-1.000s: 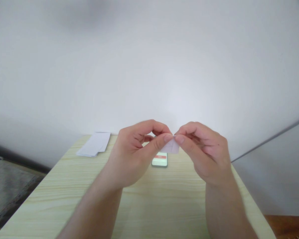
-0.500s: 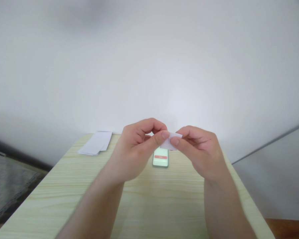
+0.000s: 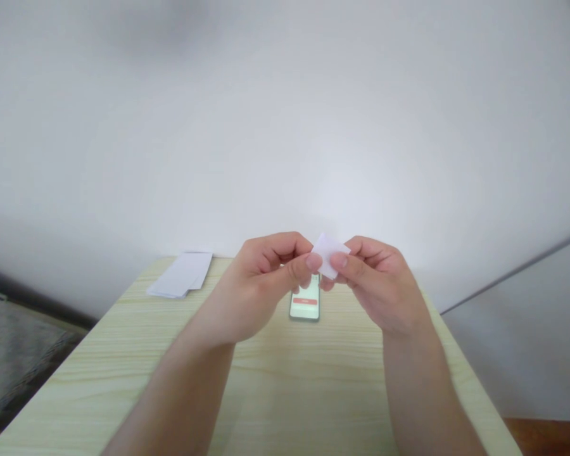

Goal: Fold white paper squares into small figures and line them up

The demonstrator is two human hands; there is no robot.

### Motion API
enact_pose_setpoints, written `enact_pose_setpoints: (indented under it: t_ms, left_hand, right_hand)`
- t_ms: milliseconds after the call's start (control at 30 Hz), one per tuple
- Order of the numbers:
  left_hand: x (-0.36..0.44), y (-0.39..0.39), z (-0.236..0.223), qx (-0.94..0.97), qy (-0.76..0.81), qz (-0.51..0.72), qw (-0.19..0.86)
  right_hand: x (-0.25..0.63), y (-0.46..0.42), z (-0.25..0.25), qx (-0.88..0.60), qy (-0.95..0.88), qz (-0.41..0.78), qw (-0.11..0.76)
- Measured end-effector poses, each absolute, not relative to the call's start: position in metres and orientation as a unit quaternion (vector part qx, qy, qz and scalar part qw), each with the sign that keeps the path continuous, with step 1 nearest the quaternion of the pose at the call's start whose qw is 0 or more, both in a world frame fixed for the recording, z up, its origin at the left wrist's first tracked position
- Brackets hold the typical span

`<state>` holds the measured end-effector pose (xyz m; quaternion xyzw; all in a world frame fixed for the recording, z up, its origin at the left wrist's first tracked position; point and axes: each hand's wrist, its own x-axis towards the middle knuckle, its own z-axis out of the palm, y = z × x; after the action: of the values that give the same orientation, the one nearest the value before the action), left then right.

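A small white piece of paper (image 3: 327,252), roughly square and set cornerwise, is held up between my two hands above the far part of the table. My left hand (image 3: 266,278) pinches its left corner between thumb and forefinger. On the right side, my right hand (image 3: 380,278) grips it with the thumb lying on the face toward me. The other fingers of both hands curl in behind, partly hidden. Below the paper lies a phone (image 3: 304,310) with a lit screen and a red bar, its upper part covered by my hands.
Several white paper sheets (image 3: 178,275) lie stacked at the far left of the light wooden table (image 3: 285,392). A white wall (image 3: 285,126) rises right behind the table's far edge. A grey patterned surface (image 3: 14,354) lies beyond the left edge.
The paper has been turned, so that it now stands cornerwise and shows more of its face. My right hand has shifted slightly left and up its side.
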<state>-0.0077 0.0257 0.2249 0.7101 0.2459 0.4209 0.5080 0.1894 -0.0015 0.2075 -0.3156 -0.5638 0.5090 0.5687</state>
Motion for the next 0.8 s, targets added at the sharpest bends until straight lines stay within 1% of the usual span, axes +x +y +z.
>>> enact_pose_setpoints:
  t_ms: [100,233,433,500,633,733,800]
  left_hand:
    - [-0.009,0.028,0.223,0.713,0.256,0.426,0.495]
    - [-0.009,0.029,0.222,0.723,0.271,0.424,0.474]
    - [-0.005,0.033,0.221,0.73,0.312,0.438,0.422]
    - [-0.004,0.036,0.22,0.726,0.325,0.444,0.411]
    - [-0.006,0.037,0.219,0.731,0.32,0.433,0.42]
    - [-0.009,0.036,0.221,0.743,0.307,0.389,0.449]
    - [-0.011,0.035,0.222,0.747,0.307,0.354,0.471]
  right_hand:
    - [0.192,-0.002,0.208,-0.325,-0.57,0.521,0.545]
    - [0.193,-0.004,0.209,-0.363,-0.598,0.496,0.515]
    - [0.185,-0.005,0.209,-0.434,-0.628,0.364,0.534]
    - [0.183,-0.006,0.208,-0.443,-0.626,0.345,0.54]
    - [0.185,-0.005,0.208,-0.43,-0.624,0.386,0.526]
    - [0.188,-0.003,0.208,-0.406,-0.615,0.426,0.525]
    - [0.189,-0.001,0.208,-0.4,-0.608,0.429,0.535]
